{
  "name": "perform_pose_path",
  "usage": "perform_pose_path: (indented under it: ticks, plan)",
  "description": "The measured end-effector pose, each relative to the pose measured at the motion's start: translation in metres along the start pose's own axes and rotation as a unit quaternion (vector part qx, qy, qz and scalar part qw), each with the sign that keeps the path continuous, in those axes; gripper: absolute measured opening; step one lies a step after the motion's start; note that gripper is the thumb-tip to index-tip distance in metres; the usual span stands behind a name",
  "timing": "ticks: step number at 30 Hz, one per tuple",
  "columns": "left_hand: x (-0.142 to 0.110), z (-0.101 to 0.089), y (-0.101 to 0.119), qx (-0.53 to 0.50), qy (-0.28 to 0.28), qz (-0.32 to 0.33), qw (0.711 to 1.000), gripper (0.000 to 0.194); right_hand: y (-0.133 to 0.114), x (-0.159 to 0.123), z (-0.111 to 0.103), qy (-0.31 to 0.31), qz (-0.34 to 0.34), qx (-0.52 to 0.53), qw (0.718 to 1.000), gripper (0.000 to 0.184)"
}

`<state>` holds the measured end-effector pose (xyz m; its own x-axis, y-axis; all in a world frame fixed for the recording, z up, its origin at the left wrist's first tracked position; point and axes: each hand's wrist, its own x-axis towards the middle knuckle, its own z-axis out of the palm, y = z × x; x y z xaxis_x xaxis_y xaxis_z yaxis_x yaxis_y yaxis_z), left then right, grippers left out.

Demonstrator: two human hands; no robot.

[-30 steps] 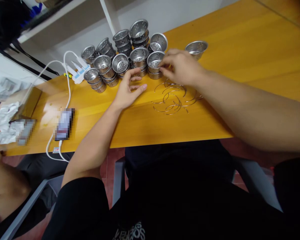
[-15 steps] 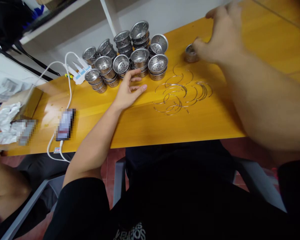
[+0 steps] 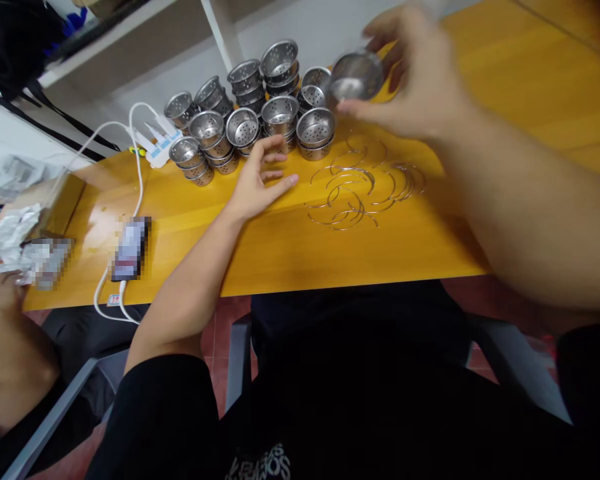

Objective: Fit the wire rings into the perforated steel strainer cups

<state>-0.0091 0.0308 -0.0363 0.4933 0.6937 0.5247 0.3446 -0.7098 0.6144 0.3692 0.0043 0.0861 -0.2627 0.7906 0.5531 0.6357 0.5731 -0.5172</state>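
With white shelving behind it, the yellow wood table (image 3: 270,253) bears stacked perforated metal cups (image 3: 279,113) along its back edge, plus loose curved wires (image 3: 353,193); the black shirt (image 3: 260,407) has partly legible white lettering, and a tag by the phone (image 3: 130,250) looks like "39". Right hand (image 3: 405,73), blurred, palm inward, grips 1 metal cup (image 3: 357,77) raised right of the stacks; left hand (image 3: 263,177), fingers half curled, thumb apart, holds 0 items beside them.

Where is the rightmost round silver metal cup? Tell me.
In the head view, the rightmost cup is in the bare right hand, just right of the silver perforated cup stacks and beyond the thin curved metal wires.
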Motion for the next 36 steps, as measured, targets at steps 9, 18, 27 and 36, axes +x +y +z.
perform_pose_path:
  ticks: [9, 18, 27, 36]
  plan:
    - [0.004, 0.006, 0.009, 0.041, -0.024, 0.029, 0.998, 0.132, -0.040, -0.023, 0.039, -0.201, -0.037, 0.208, 0.956, 0.078]
    - [0.000, -0.007, -0.009, 0.058, 0.021, 0.000, 0.998, 0.124, -0.009, 0.007, -0.009, -0.399, 0.135, -0.206, 0.883, 0.027]
    - [-0.001, -0.007, -0.007, 0.052, 0.015, -0.011, 0.998, 0.127, -0.025, 0.002, 0.009, -0.436, 0.120, -0.261, 0.853, 0.017]
    - [-0.001, -0.008, -0.010, 0.068, 0.023, 0.000, 0.997, 0.121, -0.027, -0.003, 0.022, -0.428, 0.113, -0.263, 0.857, 0.035]
